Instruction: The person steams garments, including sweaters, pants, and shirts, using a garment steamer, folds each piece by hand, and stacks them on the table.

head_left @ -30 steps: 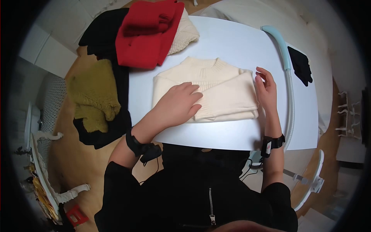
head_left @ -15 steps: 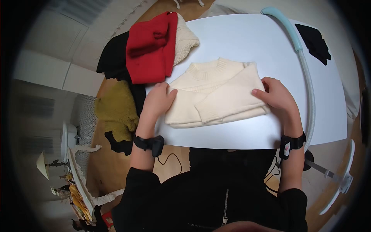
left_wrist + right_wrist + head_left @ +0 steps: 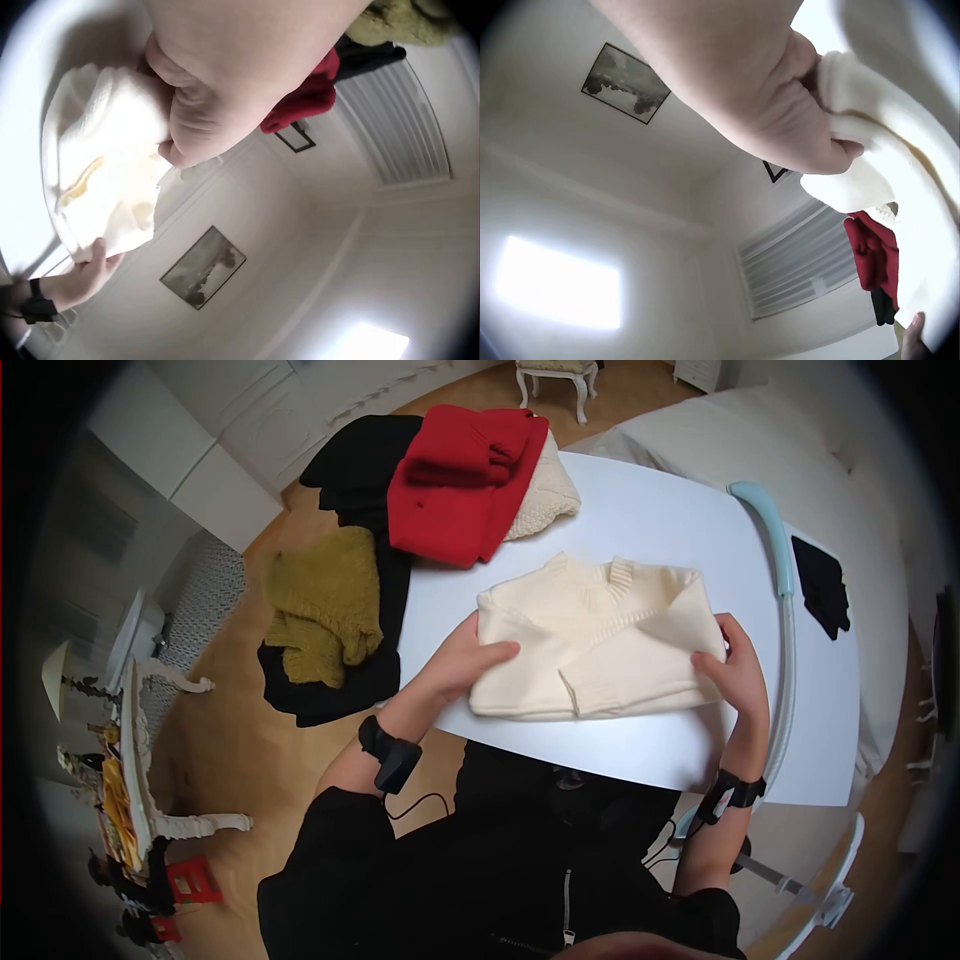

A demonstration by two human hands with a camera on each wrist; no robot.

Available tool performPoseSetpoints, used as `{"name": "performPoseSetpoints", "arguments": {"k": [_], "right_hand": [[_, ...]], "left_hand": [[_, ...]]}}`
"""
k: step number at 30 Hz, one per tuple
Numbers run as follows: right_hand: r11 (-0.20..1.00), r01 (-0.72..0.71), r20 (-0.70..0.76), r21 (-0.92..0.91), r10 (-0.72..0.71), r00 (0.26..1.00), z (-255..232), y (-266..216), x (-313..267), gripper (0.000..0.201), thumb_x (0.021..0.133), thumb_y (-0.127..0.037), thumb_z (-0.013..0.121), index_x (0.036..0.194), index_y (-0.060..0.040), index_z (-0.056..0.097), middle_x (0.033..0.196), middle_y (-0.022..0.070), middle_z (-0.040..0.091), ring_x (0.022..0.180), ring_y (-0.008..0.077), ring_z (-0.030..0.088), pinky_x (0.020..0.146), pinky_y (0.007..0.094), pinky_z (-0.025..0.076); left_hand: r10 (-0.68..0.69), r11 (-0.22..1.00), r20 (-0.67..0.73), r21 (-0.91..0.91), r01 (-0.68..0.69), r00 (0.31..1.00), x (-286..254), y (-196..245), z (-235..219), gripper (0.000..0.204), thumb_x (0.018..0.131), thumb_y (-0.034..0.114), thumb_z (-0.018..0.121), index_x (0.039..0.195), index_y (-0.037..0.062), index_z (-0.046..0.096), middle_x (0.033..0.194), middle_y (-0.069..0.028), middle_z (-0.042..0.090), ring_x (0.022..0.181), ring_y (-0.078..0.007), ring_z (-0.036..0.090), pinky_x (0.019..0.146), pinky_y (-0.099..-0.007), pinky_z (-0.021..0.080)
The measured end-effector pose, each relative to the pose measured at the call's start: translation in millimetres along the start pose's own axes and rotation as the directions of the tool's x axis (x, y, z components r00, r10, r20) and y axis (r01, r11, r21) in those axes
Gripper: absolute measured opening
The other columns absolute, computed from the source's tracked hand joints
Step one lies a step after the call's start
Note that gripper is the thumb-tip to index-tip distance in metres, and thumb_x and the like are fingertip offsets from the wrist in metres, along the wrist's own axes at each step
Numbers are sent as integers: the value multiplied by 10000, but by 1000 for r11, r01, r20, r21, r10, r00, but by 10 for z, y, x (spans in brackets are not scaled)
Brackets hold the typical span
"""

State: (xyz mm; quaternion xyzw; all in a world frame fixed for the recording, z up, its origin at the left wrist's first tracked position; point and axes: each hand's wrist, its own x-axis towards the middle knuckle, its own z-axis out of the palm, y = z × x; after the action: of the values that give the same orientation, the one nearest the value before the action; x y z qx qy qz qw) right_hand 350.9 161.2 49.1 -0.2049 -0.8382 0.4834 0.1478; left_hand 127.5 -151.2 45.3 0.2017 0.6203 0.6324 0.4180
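Note:
A folded cream sweater (image 3: 600,650) lies over the white table, its ribbed collar toward the far side and a sleeve folded across its front. My left hand (image 3: 465,662) grips its left edge, thumb on top and fingers beneath. At the right edge my right hand (image 3: 738,668) pinches the layers, thumb on top. In the left wrist view the sweater (image 3: 112,180) spans from my left hand (image 3: 187,112) to the other hand. The right wrist view shows the thick folded layers of the sweater (image 3: 885,135) held by my right hand (image 3: 802,127).
A red garment (image 3: 460,490) and a cream knit (image 3: 550,495) lie at the table's back left, with black clothes (image 3: 365,455) and an olive knit (image 3: 325,600) beside them. A pale blue curved tube (image 3: 780,580) and a black cloth (image 3: 822,588) are on the right.
My left hand went from resting on the sweater's front to gripping its left edge, and my right hand took hold of the right edge. The head view has shifted.

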Motion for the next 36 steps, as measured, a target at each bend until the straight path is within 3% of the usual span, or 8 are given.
{"name": "performPoseSetpoints", "arguments": {"k": [10, 19, 23, 25, 27, 31, 35, 36], "right_hand": [[965, 201, -172, 170, -172, 970, -76, -1121, 196, 464, 778, -12, 650, 1232, -9, 556, 1111, 78, 648, 1034, 150, 606, 968, 296, 446], [847, 487, -360, 211, -396, 845, 752, -1825, 2270, 505, 803, -103, 719, 1277, -51, 552, 1153, 136, 636, 1048, 216, 619, 920, 319, 498], [750, 575, -478, -327, -656, 584, 1266, -1831, 3290, 437, 826, -113, 664, 1248, -49, 569, 1225, 215, 575, 1152, 383, 564, 999, 431, 462], [781, 495, -400, -381, -622, 673, 1629, -1730, 3384, 402, 865, -172, 616, 1255, -84, 578, 1303, 250, 508, 1232, 421, 495, 1033, 474, 433], [672, 461, 75, -579, -519, 851, 1845, -1550, 3368, 404, 903, -259, 574, 1288, -135, 583, 1351, 258, 465, 1269, 438, 461, 1054, 501, 413], [712, 393, 28, -582, -466, 884, 2047, -1389, 3132, 441, 920, -329, 546, 1332, -172, 577, 1405, 257, 436, 1302, 465, 421, 1084, 528, 380], [665, 473, 24, -577, -565, 824, 1825, -1320, 2944, 495, 907, -290, 612, 1379, -150, 555, 1469, 281, 381, 1371, 460, 351, 1150, 478, 307], [665, 470, 23, -580, -564, 826, 1735, -1332, 2852, 520, 903, -295, 621, 1396, -153, 535, 1490, 277, 360, 1379, 459, 343, 1150, 481, 312]], "left_hand": [[328, 940, -5, 104, -326, 945, -587, 1065, -333, 662, 859, 72, 676, 1437, -9, 363, 1346, -120, 541, 1213, -186, 549, 1033, -352, 453], [508, 856, -218, 238, -459, 833, 277, 2116, -1584, 497, 875, 80, 668, 1309, -51, 464, 1204, -157, 620, 1047, -201, 636, 918, -337, 530], [569, 822, -606, 434, -368, 556, 811, 2347, -2176, 615, 824, 95, 714, 1332, -49, 398, 1216, -228, 577, 1102, -317, 616, 938, -400, 525], [809, 496, -487, 866, 63, 330, 1225, 1968, -2718, 668, 806, 185, 715, 1368, -8, 410, 1286, -272, 506, 1221, -407, 519, 1010, -473, 463], [606, 328, -443, 896, 300, 660, 1263, 1738, -2886, 706, 808, 299, 672, 1412, 36, 421, 1336, -290, 448, 1294, -454, 420, 1073, -510, 383], [553, 296, -444, 896, 332, 705, 1365, 1458, -2892, 684, 816, 357, 637, 1416, 73, 472, 1400, -271, 461, 1281, -454, 453, 1115, -475, 352], [623, -176, -147, 930, 321, 768, 1134, 1649, -2563, 589, 845, 359, 621, 1350, 68, 541, 1459, -254, 409, 1328, -431, 401, 1107, -491, 343], [670, -127, -69, 970, 205, 739, 1062, 1672, -2384, 543, 852, 326, 628, 1317, 54, 559, 1432, -248, 439, 1334, -420, 398, 1108, -482, 345]]}}
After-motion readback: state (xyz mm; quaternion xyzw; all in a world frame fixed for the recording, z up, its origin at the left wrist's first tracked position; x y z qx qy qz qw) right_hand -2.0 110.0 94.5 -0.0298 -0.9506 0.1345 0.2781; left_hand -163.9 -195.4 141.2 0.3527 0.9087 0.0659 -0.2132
